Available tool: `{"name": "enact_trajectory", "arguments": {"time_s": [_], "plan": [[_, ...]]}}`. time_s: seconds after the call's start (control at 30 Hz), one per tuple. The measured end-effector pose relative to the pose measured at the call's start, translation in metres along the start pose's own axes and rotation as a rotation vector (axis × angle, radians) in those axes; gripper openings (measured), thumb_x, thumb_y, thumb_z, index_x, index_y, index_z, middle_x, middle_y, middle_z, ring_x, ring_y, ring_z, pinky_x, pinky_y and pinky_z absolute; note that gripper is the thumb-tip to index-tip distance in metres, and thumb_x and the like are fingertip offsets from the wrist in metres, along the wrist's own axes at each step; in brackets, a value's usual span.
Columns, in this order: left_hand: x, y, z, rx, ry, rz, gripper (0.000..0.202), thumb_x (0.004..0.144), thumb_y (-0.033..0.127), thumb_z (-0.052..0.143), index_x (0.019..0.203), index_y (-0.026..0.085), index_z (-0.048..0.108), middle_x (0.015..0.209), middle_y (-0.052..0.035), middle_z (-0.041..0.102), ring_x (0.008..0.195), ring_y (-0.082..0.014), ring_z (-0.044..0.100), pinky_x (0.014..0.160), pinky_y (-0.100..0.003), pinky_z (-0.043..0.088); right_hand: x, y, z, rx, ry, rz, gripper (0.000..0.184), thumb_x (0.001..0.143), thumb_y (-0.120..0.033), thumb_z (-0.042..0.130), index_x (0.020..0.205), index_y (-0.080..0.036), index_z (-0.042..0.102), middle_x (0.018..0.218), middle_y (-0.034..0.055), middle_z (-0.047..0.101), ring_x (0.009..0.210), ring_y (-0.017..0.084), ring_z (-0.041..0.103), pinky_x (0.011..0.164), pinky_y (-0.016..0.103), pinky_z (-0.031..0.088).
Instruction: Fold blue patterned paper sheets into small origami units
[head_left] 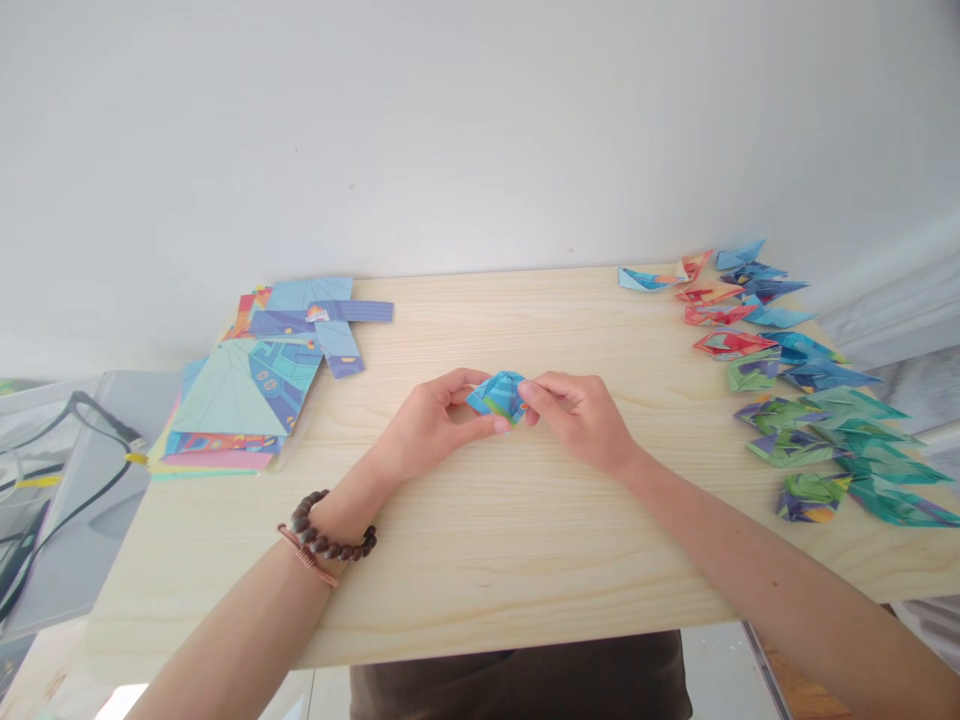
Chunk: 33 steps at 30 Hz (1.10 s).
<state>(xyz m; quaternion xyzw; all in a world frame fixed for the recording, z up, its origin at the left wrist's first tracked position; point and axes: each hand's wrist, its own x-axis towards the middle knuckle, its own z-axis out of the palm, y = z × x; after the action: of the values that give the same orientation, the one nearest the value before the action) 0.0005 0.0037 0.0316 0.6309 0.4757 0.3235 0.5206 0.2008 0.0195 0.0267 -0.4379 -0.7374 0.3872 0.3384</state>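
A small folded piece of patterned blue paper (498, 395) is held just above the middle of the light wooden table (480, 560). My left hand (431, 420) pinches its left side between thumb and fingers; a dark bead bracelet and a thin copper band sit on that wrist. My right hand (577, 415) pinches the paper's right edge, fingers curled. Both hands touch the paper and nearly meet over it.
A stack of patterned paper sheets (244, 400) lies at the table's left edge, some hanging over it. Several finished folded paper pieces (795, 380) in blue, red and green are spread along the right side. A white wall stands behind. Cables lie on a grey surface (67, 490) at left.
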Motion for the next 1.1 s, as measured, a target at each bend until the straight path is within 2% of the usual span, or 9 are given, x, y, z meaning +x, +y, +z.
{"name": "enact_trajectory", "arguments": {"time_s": [0.2,0.33,0.47,0.53,0.63,0.7,0.77,0.87,1.1], "plan": [[0.0,0.003,0.001,0.047,-0.043,-0.031,0.027,0.077,0.032,0.068,0.096,0.014,0.062,0.092,-0.0063,0.069,0.085,-0.0193,0.065,0.076,-0.029,0.05,-0.001,-0.003,-0.001,-0.041,-0.052,-0.089,0.038,0.09,-0.028,0.047,0.056,-0.019,0.06,0.06,-0.0006,0.062,0.065,0.013,0.057,0.068,0.026,0.042],[-0.001,0.003,0.0,0.077,-0.05,-0.018,0.041,0.074,0.031,0.07,0.109,0.016,0.054,0.084,-0.0039,0.07,0.079,-0.0179,0.065,0.074,-0.03,0.049,0.0,0.0,0.0,-0.127,-0.027,-0.091,0.037,0.088,-0.025,0.048,0.052,-0.019,0.056,0.054,-0.0017,0.058,0.061,0.013,0.053,0.068,0.027,0.04],[-0.002,-0.003,-0.008,0.228,-0.015,0.139,0.049,0.069,0.034,0.075,0.111,0.02,0.052,0.09,-0.0039,0.07,0.084,-0.0176,0.063,0.08,-0.03,0.046,0.001,0.003,0.002,-0.262,-0.009,-0.123,0.032,0.086,-0.023,0.05,0.055,-0.019,0.058,0.053,-0.0023,0.054,0.062,0.013,0.05,0.07,0.029,0.035],[-0.001,-0.007,-0.014,0.291,0.005,0.224,0.041,0.07,0.034,0.075,0.104,0.02,0.058,0.099,-0.0056,0.068,0.086,-0.0175,0.06,0.08,-0.029,0.045,0.001,0.005,0.003,-0.301,-0.027,-0.141,0.032,0.087,-0.023,0.049,0.057,-0.019,0.057,0.053,-0.0022,0.053,0.062,0.013,0.048,0.07,0.029,0.034],[0.0,-0.011,-0.02,0.361,-0.012,0.28,0.027,0.075,0.032,0.071,0.098,0.018,0.066,0.093,-0.0064,0.066,0.078,-0.0156,0.058,0.071,-0.027,0.045,0.001,0.007,0.003,-0.326,-0.057,-0.156,0.033,0.088,-0.023,0.047,0.057,-0.018,0.054,0.054,-0.0019,0.052,0.062,0.013,0.046,0.072,0.03,0.034],[0.001,-0.013,-0.021,0.371,-0.018,0.289,0.025,0.076,0.031,0.071,0.096,0.017,0.068,0.089,-0.0066,0.066,0.073,-0.0144,0.058,0.067,-0.026,0.045,0.001,0.009,0.001,-0.304,-0.058,-0.177,0.026,0.089,-0.025,0.048,0.066,-0.018,0.058,0.061,-0.0007,0.055,0.066,0.013,0.049,0.073,0.03,0.037],[0.002,-0.015,-0.021,0.357,0.013,0.282,0.025,0.075,0.031,0.071,0.096,0.017,0.069,0.088,-0.0062,0.066,0.072,-0.014,0.059,0.066,-0.025,0.046,0.001,0.012,-0.002,-0.245,-0.047,-0.212,0.015,0.088,-0.03,0.052,0.088,-0.018,0.061,0.08,0.0029,0.059,0.074,0.015,0.052,0.073,0.03,0.041],[0.001,-0.015,-0.021,0.336,0.054,0.246,0.026,0.076,0.033,0.07,0.096,0.017,0.068,0.089,-0.0056,0.068,0.076,-0.0153,0.063,0.07,-0.026,0.048,0.002,0.017,-0.01,-0.198,-0.055,-0.301,0.034,0.082,-0.038,0.061,0.112,-0.022,0.058,0.106,0.0079,0.053,0.091,0.018,0.054,0.078,0.031,0.046],[0.001,-0.014,-0.022,0.345,0.061,0.259,0.024,0.077,0.035,0.069,0.094,0.018,0.069,0.091,-0.0065,0.069,0.084,-0.018,0.064,0.077,-0.029,0.05,0.004,0.023,-0.016,-0.229,-0.116,-0.433,0.017,0.084,-0.026,0.061,0.099,-0.023,0.068,0.098,0.0057,0.062,0.091,0.017,0.056,0.08,0.031,0.047]]}}
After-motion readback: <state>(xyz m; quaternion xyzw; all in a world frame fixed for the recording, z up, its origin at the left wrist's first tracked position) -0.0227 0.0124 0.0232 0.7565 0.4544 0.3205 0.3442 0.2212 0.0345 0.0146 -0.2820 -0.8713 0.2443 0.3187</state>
